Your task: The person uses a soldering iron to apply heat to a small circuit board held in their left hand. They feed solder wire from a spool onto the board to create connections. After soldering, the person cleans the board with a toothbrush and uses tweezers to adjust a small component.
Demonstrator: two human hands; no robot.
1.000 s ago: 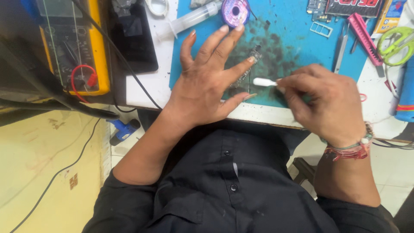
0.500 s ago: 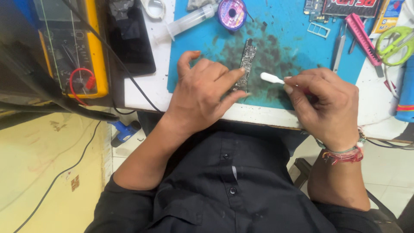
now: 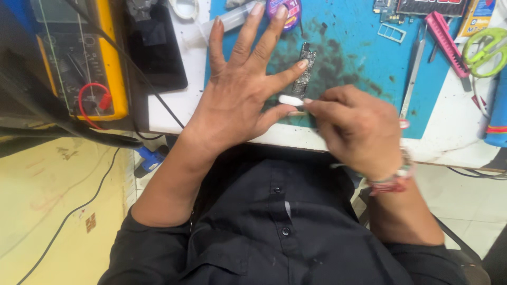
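- While only the head view exists, everything below comes from it.
- Left hand (image 3: 240, 97): fingers spread wide, palm down on the blue mat (image 3: 359, 63), holding nothing; index tip touches the left edge of the board (image 3: 304, 68).
- Right hand (image 3: 359, 129): fingers pinched narrow on a swab (image 3: 291, 100), white tip pointing left toward the left thumb.
- Board: small dark strip, long axis running front to back on the mat, near the mat's front edge and a little left of its middle.
- Key relation: board lies just beyond the swab tip, away from the body; left hand is nearer, already touching it, right hand is just short of its near end.
- Swab tip sits between the left thumb and index, just off the board's near end; cannot tell if it touches the mat.
- Mat is stained dark around the board.
- Rest of worktop: yellow meter (image 3: 79, 63) at the left edge, black phone (image 3: 156, 50) beside it, syringe (image 3: 227, 21) and purple spool (image 3: 285, 8) at the back edge.
- Right side: tweezers (image 3: 413, 71) lying front to back, pink tool (image 3: 448, 42), green scissors (image 3: 488, 47) toward the back right corner, blue cylinder (image 3: 497, 105) at the right edge.
- Person wears a black shirt (image 3: 274, 232) and a wristband (image 3: 393, 179) on the right wrist.
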